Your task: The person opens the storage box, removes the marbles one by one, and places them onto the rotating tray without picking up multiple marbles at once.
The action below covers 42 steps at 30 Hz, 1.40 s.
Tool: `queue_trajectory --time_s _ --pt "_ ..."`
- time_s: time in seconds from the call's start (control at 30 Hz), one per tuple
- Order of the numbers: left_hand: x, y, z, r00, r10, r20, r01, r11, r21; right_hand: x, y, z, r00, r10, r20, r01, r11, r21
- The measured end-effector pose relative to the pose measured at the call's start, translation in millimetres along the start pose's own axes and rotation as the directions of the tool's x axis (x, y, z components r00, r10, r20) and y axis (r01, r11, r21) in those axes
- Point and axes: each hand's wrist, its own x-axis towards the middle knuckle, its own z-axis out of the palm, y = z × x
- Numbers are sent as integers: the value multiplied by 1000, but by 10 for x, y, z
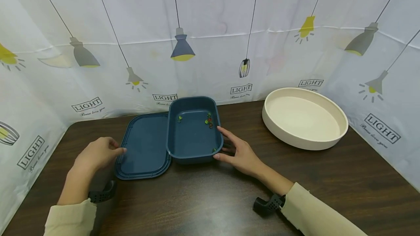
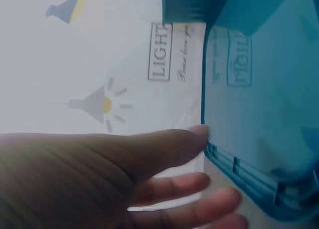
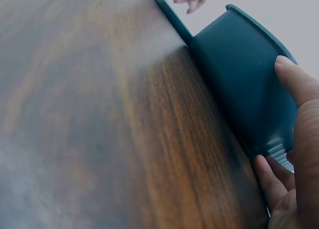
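Note box (image 1: 191, 136) on table (image 1: 190, 199) just beside lid (image 1: 144, 145), with right hand (image 1: 241, 154) gripping its near right corner and left hand (image 1: 97, 154) slack at lid's edge, perhaps touching; expect light, stiff, slightly slick plastic, best taken by opposite walls under rim.

The bits (image 1: 210, 120) inside the blue container (image 1: 191, 137) are too small to identify.

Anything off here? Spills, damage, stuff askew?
No visible spill or damage. Only mildly odd thing: the few small green and red pieces sit unevenly inside the blue box, mostly clustered toward its right side; too small to identify. The blue lid lies flat beside it.
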Motion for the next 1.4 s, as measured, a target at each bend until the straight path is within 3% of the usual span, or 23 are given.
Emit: queue_trajectory --time_s 0.23,0.37,0.47,0.53,0.57,0.6,0.63,0.67,0.7,0.73,0.77,0.83,0.9,1.0,1.07,1.13,1.17,1.2,1.27,1.33,1.4 --pt "10 310 46 984 122 -131 -128 991 -38 -13 -1 -26 1000 -15 -9 15 1000 -8" --pt "25 517 93 972 153 -181 -172 981 -93 -56 1 -35 1000 -19 -8 19 999 -28" --pt "82 667 128 960 182 -211 -217 963 -157 -129 0 -72 999 -48 -26 45 995 -94" --pt "146 771 144 949 205 -238 -254 947 -197 -198 2 -125 988 -131 -77 115 977 -181" --pt "182 825 150 941 217 -259 -276 936 -218 -226 7 -163 970 -212 -123 180 957 -227" --pt "218 881 154 931 226 -287 -296 927 -231 -252 8 -212 937 -300 -178 244 929 -280" --pt "253 934 158 923 230 -310 -311 919 -244 -275 10 -267 887 -396 -238 302 887 -349" --pt "287 983 162 914 234 -333 -325 912 -252 -293 13 -330 818 -490 -301 350 839 -415" --pt "318 1031 168 905 235 -354 -337 904 -263 -307 19 -402 735 -574 -361 385 792 -474" --pt "347 1074 179 898 235 -371 -348 897 -274 -322 21 -487 650 -633 -421 400 755 -519" --pt "369 1111 190 894 234 -383 -355 890 -287 -345 27 -583 578 -660 -480 379 737 -559" --pt "412 1166 224 890 226 -397 -364 876 -316 -404 46 -812 460 -648 -607 264 753 -603" --pt "442 1188 264 889 211 -405 -365 861 -353 -474 68 -1092 376 -553 -744 100 822 -561" --pt "509 1182 343 903 178 -392 -346 841 -416 -579 111 -1554 256 -259 -931 -176 935 -309" --pt "545 1157 379 909 163 -383 -334 834 -438 -617 150 -1835 189 -9 -982 -260 964 -59" --pt "584 1132 399 913 166 -372 -333 831 -446 -649 209 -2059 145 221 -964 -266 948 177" --pt "604 1126 405 912 175 -370 -339 830 -443 -673 249 -2150 133 306 -943 -258 929 265" --pt "624 1125 410 910 188 -369 -349 828 -439 -703 292 -2230 134 366 -921 -235 914 330" --pt "667 1136 419 907 217 -362 -370 821 -435 -777 381 -2355 149 439 -886 -201 891 408" --pt "708 1157 425 903 241 -356 -389 812 -435 -851 462 -2441 180 467 -866 -185 880 436" --pt "739 1182 433 901 256 -351 -398 809 -433 -906 531 -2493 229 484 -845 -175 874 453"
